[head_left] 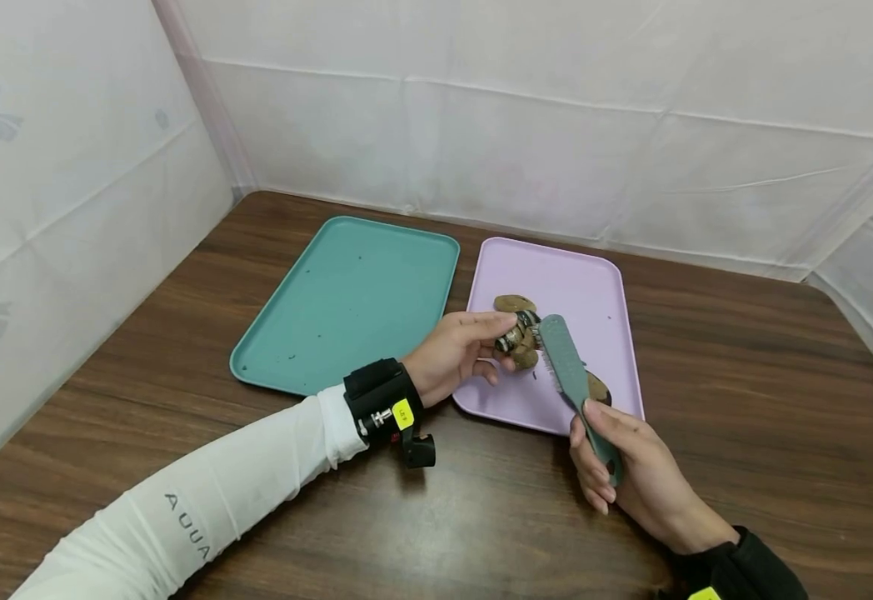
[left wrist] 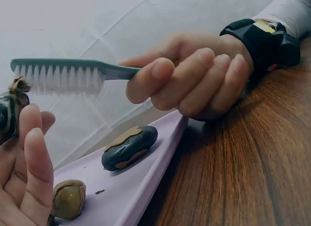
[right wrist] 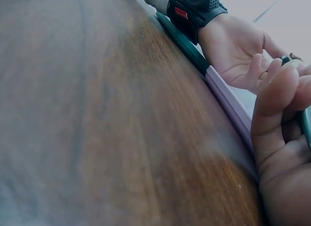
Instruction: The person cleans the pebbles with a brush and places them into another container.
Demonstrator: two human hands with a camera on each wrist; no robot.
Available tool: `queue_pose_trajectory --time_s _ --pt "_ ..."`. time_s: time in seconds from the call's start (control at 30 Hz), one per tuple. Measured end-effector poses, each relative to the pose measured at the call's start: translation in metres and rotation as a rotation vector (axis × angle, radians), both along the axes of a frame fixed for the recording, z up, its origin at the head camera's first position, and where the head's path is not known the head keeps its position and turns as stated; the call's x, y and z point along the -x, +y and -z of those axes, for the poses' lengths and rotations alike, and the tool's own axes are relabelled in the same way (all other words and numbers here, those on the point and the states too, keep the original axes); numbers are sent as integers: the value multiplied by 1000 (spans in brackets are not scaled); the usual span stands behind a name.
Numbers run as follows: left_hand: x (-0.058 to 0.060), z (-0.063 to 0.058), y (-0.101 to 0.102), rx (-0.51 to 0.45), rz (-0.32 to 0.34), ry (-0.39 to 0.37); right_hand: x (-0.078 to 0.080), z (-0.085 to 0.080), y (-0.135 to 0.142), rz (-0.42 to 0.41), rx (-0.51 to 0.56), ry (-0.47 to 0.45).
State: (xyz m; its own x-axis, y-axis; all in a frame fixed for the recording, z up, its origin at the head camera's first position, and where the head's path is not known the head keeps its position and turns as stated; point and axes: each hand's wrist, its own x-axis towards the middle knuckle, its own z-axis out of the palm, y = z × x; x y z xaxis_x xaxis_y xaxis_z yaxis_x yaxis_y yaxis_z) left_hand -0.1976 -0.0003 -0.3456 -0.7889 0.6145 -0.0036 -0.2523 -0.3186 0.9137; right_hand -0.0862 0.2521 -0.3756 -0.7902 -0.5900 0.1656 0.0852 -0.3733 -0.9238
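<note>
My left hand (head_left: 447, 354) pinches a dark, white-striped stone (head_left: 507, 340) with brown mud-like smears, held above the lilac tray (head_left: 586, 283). In my right hand (head_left: 635, 471) is the handle of a green brush (head_left: 566, 358) with white bristles. The bristles meet a brown lump on the held stone in the left wrist view. On the tray below lie more smeared stones: a brownish one (head_left: 514, 302) behind the left fingers, an olive one (left wrist: 69, 199), and a dark oval one (left wrist: 130, 147) near the tray's edge. My fingers hide part of the held stone.
Left of the lilac tray lies a teal tray (head_left: 354, 292) with small dark specks on it. Both sit on a brown wood-grain table (head_left: 744, 400). White sheeting (head_left: 541, 142) rises behind the table and at both sides.
</note>
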Motion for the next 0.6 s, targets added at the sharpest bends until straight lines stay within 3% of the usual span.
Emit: queue_pose_trajectory --time_s 0.17,0.27,0.4,0.6 --pt "0 0 1 -12 4 -25 1 0 0 -32 67 11" --pt "0 -1 2 30 23 19 2 0 1 -44 104 19" --pt "-2 -1 2 81 30 54 2 2 3 -8 22 20" --pt "1 -1 1 -32 -16 -34 1 3 3 -15 -1 41"
